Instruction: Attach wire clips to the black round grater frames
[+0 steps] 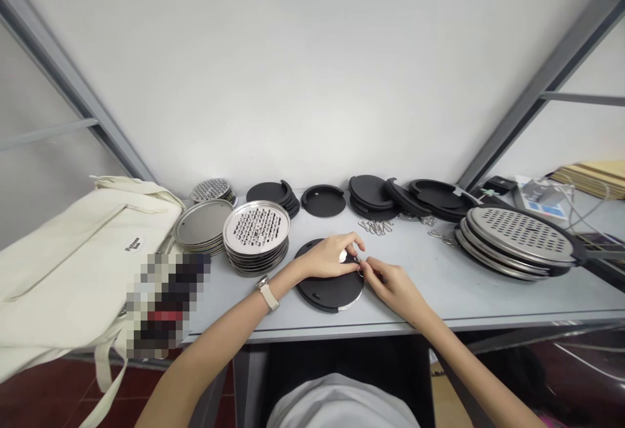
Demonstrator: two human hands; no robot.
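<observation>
A black round disc (328,294) lies on the table in front of me, with a bare metal rim showing at its lower right edge. My left hand (328,257) rests across its upper part, thumb and fingers bent at the disc's right side. There my right hand (393,285) pinches a small bent metal wire clip (361,271). The left thumb and fingertips close on the clip's upper end, partly hiding it. Behind the hands, several similar loose wire clips (375,227) lie in a heap.
Stacked round metal grater plates (256,227) and plain metal discs (202,225) stand left. Black round holders (323,200) line the wall. Grater plates (520,236) are piled right. A cream bag (73,252) covers the left end; metal frame posts (541,83) flank the table.
</observation>
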